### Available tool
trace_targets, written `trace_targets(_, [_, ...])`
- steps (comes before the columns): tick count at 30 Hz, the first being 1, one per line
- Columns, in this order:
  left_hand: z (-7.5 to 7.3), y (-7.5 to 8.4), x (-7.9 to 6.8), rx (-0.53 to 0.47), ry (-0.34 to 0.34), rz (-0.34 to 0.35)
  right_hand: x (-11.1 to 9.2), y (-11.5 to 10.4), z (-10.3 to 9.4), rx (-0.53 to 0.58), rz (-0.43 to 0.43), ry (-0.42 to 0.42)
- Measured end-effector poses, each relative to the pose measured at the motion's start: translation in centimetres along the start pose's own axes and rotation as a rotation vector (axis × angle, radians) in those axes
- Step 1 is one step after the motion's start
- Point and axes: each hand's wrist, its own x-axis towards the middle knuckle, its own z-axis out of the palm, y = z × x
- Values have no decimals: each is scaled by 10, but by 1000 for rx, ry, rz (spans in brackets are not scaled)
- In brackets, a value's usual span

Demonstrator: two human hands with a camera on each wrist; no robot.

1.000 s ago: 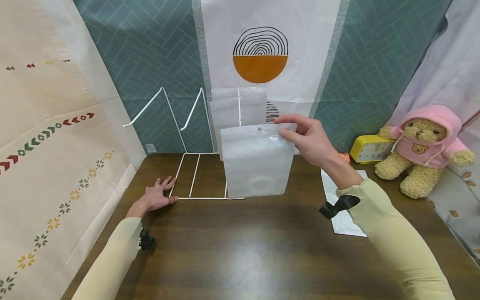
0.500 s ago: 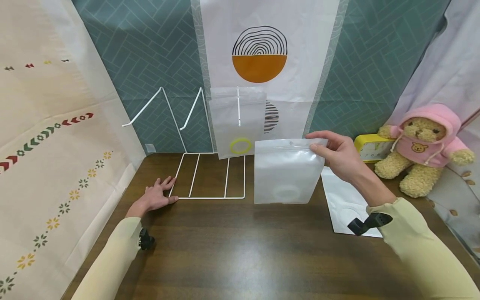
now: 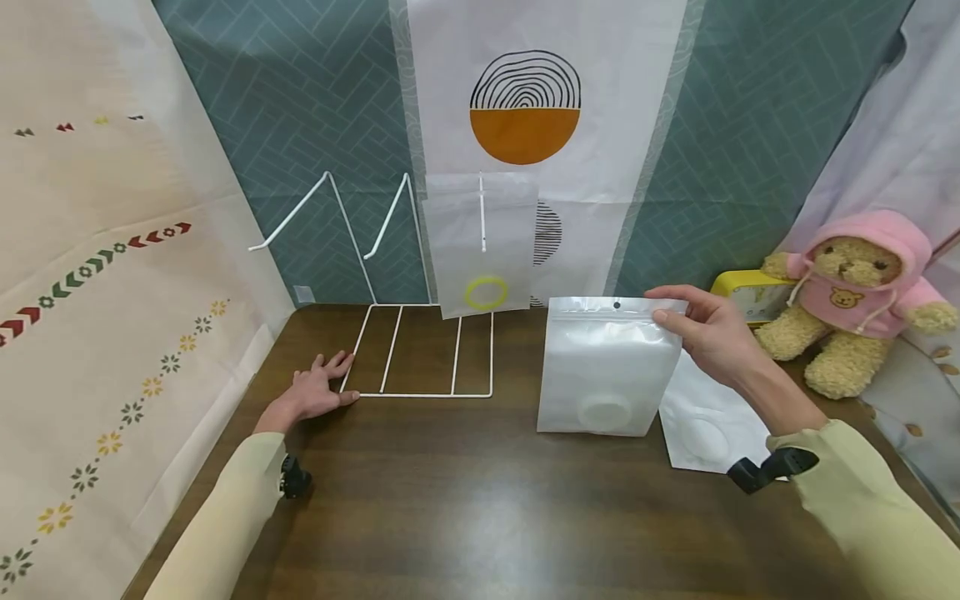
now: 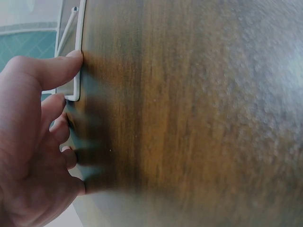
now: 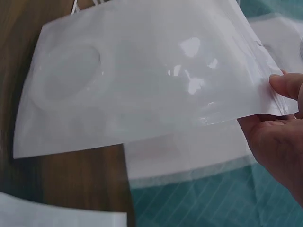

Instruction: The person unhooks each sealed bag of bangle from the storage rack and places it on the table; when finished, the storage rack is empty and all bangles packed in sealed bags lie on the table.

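In the head view my right hand [image 3: 708, 333] pinches the top right corner of a white zip bag [image 3: 600, 358]. The bag hangs upright above the table, with a hang hole near its top edge and a ring shape showing low inside. In the right wrist view the same bag [image 5: 151, 71] spreads across the frame from my thumb. On the left, my left hand [image 3: 318, 390] rests at the front left corner of a white wire rack [image 3: 420, 395], fingers spread and thumb touching the front wire. A translucent bag [image 3: 480, 267] with a yellow ring hangs on the rack's right hook.
Another white bag [image 3: 701, 429] lies flat on the brown table [image 3: 450, 500] at the right. Behind it stand a yellow clock [image 3: 750, 293] and a teddy bear [image 3: 855, 292] in a pink hoodie. Two rack hooks [image 3: 288, 212] at the left carry nothing.
My right hand has moved right and down, toward me, with the white zip bag, away from the hanging bag. The yellow ring has come into view. My left hand has stayed at the rack.
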Motion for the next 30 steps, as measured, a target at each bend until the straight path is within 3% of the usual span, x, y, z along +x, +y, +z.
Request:
trace_targets(7, [1,0,-1,1,-9,-4,19,18,-17,-266,93,95])
trace_targets(12, [0,0,-1,-2,-6,-11,42,29,-21,-420,114,105])
trace_targets(24, [-1,3,1,-13,-20,-35,74,71,-33,-346,330,47])
trace_targets(30, [-2,2,1,-13,-23,-50,87,88,-34,-332,381,45])
